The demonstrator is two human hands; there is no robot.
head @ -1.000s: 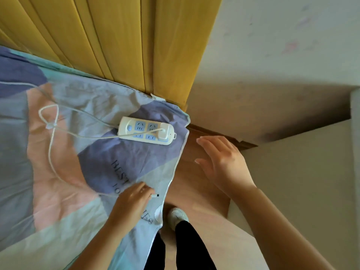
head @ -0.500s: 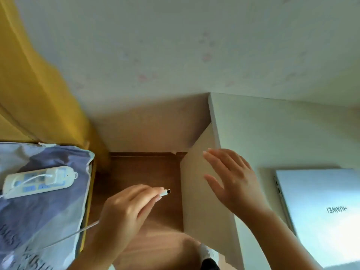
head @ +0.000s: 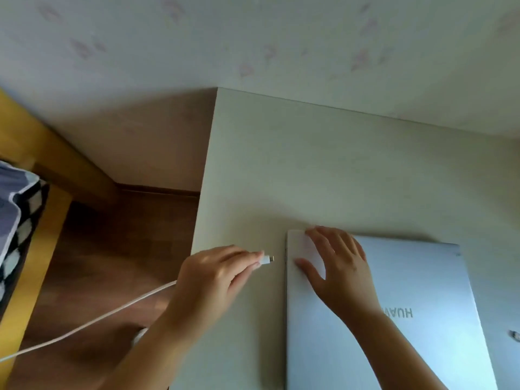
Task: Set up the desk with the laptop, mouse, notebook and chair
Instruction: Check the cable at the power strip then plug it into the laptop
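Observation:
A closed silver laptop (head: 416, 327) lies on the pale desk (head: 323, 170), its logo upside down to me. My right hand (head: 334, 266) rests flat on the lid's far left corner, fingers spread. My left hand (head: 213, 280) pinches the plug of a white charging cable (head: 266, 259), the metal tip a short way from the laptop's left edge and pointing at it. The cable (head: 92, 319) trails down to the left over the floor. No mouse, notebook or chair is visible.
A bed with a patterned cover (head: 14, 209) and a yellow wooden frame (head: 31, 280) stands at the left. Brown wood floor (head: 112, 249) fills the gap between bed and desk. A wallpapered wall (head: 253, 38) runs behind the desk. A small object (head: 515, 334) sits at the right edge.
My view swung right from the bed and power strip to the desk. My left hand carried the cable plug over to the laptop's left edge. My right hand came down onto the lid.

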